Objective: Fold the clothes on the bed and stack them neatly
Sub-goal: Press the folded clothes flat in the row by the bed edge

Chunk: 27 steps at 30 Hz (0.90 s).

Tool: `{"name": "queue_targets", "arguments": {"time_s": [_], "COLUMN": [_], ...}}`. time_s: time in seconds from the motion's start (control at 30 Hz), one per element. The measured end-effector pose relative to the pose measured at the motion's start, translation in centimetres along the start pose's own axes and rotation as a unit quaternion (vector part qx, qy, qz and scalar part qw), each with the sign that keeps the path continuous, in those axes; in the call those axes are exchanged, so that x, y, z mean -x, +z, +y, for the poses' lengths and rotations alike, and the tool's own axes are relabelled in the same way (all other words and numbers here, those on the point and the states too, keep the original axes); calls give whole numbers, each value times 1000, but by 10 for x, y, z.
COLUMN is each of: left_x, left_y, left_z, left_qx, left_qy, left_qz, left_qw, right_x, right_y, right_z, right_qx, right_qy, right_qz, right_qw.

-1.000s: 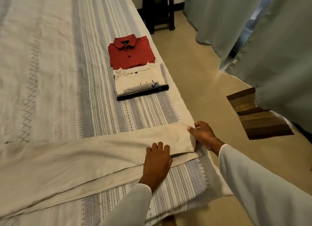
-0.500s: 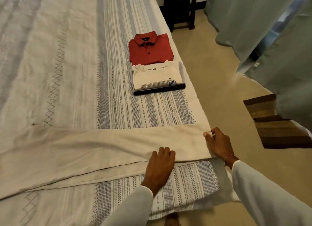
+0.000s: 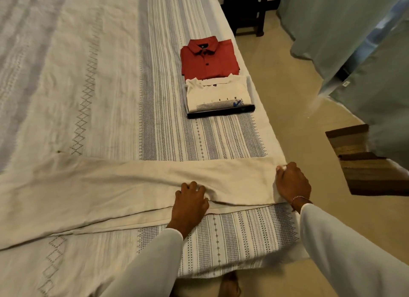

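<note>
Long cream trousers (image 3: 110,186) lie flat across the striped bed (image 3: 88,86), folded lengthwise, running from the left edge to the bed's right side. My left hand (image 3: 190,201) sits on their near edge with fingers curled into the cloth, which puckers beside it. At the bed's right edge my right hand (image 3: 292,183) grips the end of the trousers. Farther up the bed a folded red shirt (image 3: 208,59) lies beside a folded white T-shirt (image 3: 218,93), which rests on a dark folded garment (image 3: 221,114).
The bed's right edge drops to a beige floor (image 3: 287,97). A brown striped rug (image 3: 365,163) lies on the floor at right, below pale green curtains (image 3: 354,30). A dark wooden stool (image 3: 245,8) stands past the bed's far corner. My foot (image 3: 230,285) shows under the bed's edge.
My view has swung left and the bed fills more of the frame. My left hand's fingers have curled into the cloth. My right hand has stayed at the trousers' end.
</note>
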State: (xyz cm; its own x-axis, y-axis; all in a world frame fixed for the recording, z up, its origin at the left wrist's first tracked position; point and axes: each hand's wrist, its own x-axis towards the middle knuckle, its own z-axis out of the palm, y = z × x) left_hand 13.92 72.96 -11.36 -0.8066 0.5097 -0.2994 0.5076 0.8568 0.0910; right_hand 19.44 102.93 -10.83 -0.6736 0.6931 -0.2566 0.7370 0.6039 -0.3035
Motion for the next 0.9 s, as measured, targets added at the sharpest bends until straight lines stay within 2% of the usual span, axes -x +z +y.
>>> {"name": "queue_targets", "arguments": {"time_s": [0.1,0.2,0.37,0.5,0.6,0.8,0.9], "left_x": [-8,-3,27,43,47,58,64], "left_y": [-11,-18,-24,0,10,16,18], "left_z": [-14,-27,-29,-34,-35,-60,-79], "left_qx": [-17,-76,-74,-62,-56,-20,-6], "left_qy": [61,124,205,230,170,-40,-72], "left_qz": [-42,-54,17,56,71,79,89], "left_qw": [997,988,976,970,981,996,993], "right_x": [0,1,1,-1,-2,-3,-8], "right_y": [-1,0,-1,-3,-3,-9,-8], "right_z": [-7,-11,-8,-5,-6,-7,-3], "right_qx": [13,18,55,51,36,10,-32], "right_qy": [30,48,35,29,42,85,112], "right_qz": [-2,-11,-12,-15,-13,-42,-68], "right_qw": [999,999,998,998,998,995,991]}}
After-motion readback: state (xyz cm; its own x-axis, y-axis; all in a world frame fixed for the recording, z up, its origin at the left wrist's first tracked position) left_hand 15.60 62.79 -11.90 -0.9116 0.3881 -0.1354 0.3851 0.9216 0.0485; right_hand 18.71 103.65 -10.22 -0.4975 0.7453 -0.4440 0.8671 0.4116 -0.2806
